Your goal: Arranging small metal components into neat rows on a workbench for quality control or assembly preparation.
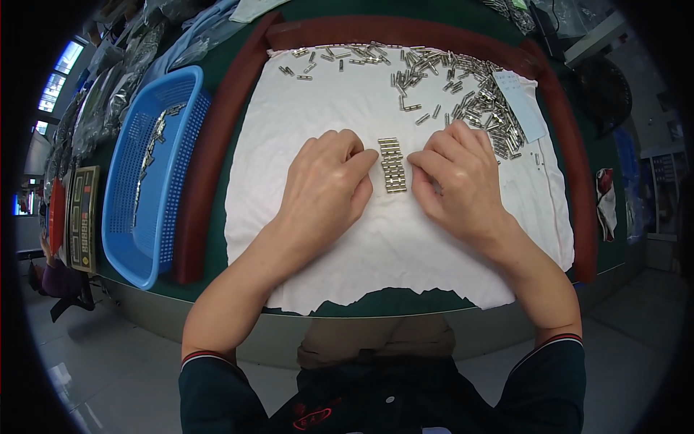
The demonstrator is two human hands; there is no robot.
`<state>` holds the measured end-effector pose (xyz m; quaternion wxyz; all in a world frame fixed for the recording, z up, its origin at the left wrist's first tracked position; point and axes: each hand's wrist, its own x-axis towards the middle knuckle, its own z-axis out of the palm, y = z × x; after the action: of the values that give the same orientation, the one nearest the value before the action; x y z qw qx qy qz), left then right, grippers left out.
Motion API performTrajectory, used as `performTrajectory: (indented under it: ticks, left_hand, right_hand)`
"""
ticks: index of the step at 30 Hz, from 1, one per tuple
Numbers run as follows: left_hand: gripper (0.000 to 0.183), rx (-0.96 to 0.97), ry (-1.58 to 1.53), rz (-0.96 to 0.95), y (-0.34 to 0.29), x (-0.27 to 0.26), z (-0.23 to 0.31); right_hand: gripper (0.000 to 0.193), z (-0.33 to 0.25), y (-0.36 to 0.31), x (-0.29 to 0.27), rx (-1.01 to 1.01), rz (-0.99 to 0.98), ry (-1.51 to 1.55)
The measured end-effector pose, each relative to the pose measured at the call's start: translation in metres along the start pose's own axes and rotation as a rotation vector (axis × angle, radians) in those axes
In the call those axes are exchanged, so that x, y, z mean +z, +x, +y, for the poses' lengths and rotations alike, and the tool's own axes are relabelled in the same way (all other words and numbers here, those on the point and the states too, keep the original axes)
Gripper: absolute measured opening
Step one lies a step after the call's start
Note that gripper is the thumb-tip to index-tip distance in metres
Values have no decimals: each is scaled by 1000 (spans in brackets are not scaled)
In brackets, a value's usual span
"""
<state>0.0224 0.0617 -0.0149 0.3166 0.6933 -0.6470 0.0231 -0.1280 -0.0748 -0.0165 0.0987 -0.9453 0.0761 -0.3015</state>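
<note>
A short strip of metal watch band, built of silver and gold-toned links, lies on the white cloth between my hands. Just left of it is my left hand, its fingers curled and the thumb and index tips pressed together. On the other side my right hand is curled in a similar pinch, close to the band's right edge. Whatever either pinch may hold is too small or hidden to make out. Many loose metal links are heaped beyond my right hand, and more are scattered along the cloth's far edge.
A raised dark red wooden border frames the cloth at the back and sides. Left of it stands a blue plastic basket with joined metal links inside. A pale blue paper slip lies by the heap. Plastic bags crowd the far left.
</note>
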Motion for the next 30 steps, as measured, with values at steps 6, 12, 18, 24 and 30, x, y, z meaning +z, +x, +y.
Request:
performTrajectory:
  ticks: [6, 12, 18, 24, 30]
  left_hand:
    - [11, 0, 9, 10, 2, 4, -2]
    - [11, 62, 13, 27, 5, 14, -2]
    - [17, 37, 12, 53, 4, 6, 0]
    - [44, 78, 100, -64, 2, -3, 9]
    - [59, 91, 174, -193, 0, -4, 13]
  right_hand:
    - [8, 8, -1, 0, 35, 19, -10]
    - [9, 2, -1, 2, 29, -17, 16]
    - [11, 5, 0, 1, 43, 22, -15]
    - [11, 17, 2, 2, 93, 137, -8]
    - [7, 33, 4, 6, 124, 272, 8]
